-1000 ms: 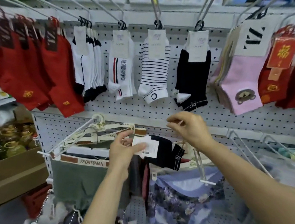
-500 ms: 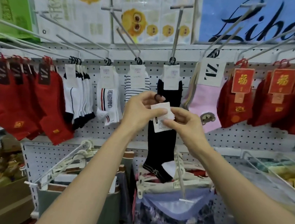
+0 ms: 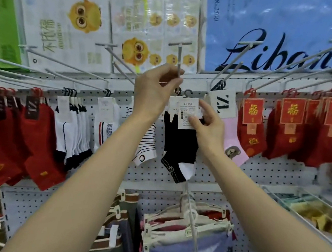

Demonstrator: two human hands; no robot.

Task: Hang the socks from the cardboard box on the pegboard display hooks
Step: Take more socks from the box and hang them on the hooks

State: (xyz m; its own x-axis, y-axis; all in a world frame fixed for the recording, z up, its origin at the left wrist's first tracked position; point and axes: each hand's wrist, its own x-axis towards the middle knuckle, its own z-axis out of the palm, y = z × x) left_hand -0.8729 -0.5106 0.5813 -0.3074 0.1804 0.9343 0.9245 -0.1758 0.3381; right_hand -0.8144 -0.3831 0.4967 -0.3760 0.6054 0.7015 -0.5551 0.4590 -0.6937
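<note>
- White plastic hangers with clipped garments are hanging nearest me, low on the pegboard; I am leaving them alone.
- Above them, I am pinching the white card label of the black sock pair with my right hand, thumb on the card's face and fingers curled around its right edge.
- The black sock pair is hanging from that card, toe down, just right of a striped white sock and left of a pink sock.
- The small black hanger loop on top of the card is sitting free, just beside the hook but not yet threaded on it, as far as I can tell.
- My left hand is gripping the grey display hook, finger and thumb closed around the rod near its near end, steadying it.
- I judge the step in hand to be threading this pair onto that hook; another loop is apparently already hanging on it, partly hidden by my left hand.
- The next move is asking me to lift the loop up to the hook's tip, slip it over and slide it back toward the board.
- Farther off, red socks are filling the left hooks and red pairs with gold-printed tags the right.
- The cardboard box is not clearly showing from here.
</note>
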